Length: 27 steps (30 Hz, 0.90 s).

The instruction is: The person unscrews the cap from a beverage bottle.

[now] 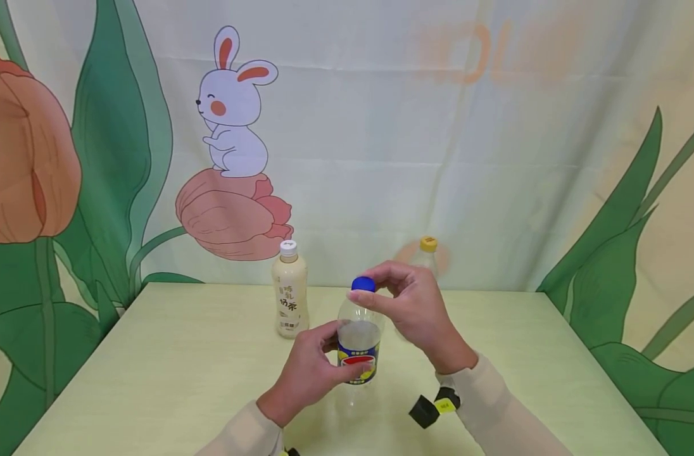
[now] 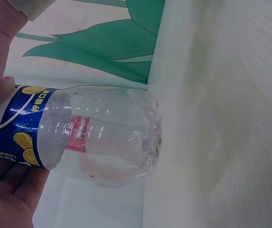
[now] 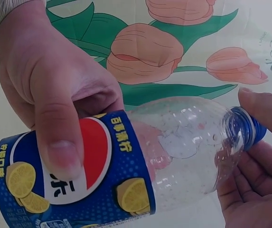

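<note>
A clear plastic soda bottle (image 1: pixel 355 311) stands upright before me in the head view, with a blue label showing lemons and a red, white and blue logo. My left hand (image 1: pixel 308 366) grips it round the label, thumb across the front. At the top, my right hand (image 1: pixel 418 309) pinches the blue cap (image 1: pixel 363 284) between thumb and fingers. The cap sits on the neck in the right wrist view. No drink shows inside the bottle (image 2: pixel 109 135) in the left wrist view; its base is at or just over the table, and I cannot tell whether it touches.
A cream-coloured milk tea bottle (image 1: pixel 290 294) with a white cap stands behind, to the left. Another bottle with a yellow cap (image 1: pixel 429 244) is mostly hidden behind my right hand. The pale table (image 1: pixel 182 367) ends at a printed cloth backdrop (image 1: pixel 347 139).
</note>
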{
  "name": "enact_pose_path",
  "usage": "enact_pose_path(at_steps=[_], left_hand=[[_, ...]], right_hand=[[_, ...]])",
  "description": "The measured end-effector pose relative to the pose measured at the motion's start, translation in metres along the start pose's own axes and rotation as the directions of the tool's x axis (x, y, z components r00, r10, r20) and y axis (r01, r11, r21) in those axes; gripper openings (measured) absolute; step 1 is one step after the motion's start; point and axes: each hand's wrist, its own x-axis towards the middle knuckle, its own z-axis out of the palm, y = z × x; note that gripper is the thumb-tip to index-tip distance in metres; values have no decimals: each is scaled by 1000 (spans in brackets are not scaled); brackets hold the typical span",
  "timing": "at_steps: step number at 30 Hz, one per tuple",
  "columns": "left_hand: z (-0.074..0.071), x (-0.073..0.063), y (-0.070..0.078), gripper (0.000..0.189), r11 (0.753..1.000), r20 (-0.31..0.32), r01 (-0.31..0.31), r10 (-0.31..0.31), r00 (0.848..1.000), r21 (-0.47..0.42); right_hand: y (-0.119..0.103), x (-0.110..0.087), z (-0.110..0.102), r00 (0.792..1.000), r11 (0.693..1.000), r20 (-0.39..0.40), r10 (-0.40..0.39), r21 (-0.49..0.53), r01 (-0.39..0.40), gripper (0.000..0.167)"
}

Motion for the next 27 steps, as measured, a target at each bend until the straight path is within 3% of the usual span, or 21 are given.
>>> enact_pose_path(at_steps=[8,27], left_hand=[[-1,-1,1,50,1000,16,12,-12,1000,-6],[-2,-3,-1,51,999,43,-35,36,998,-18]], right_hand=[[3,1,-4,999,999,53,0,36,-2,15],[6,1,-13,982,998,188,20,50,-30,23]])
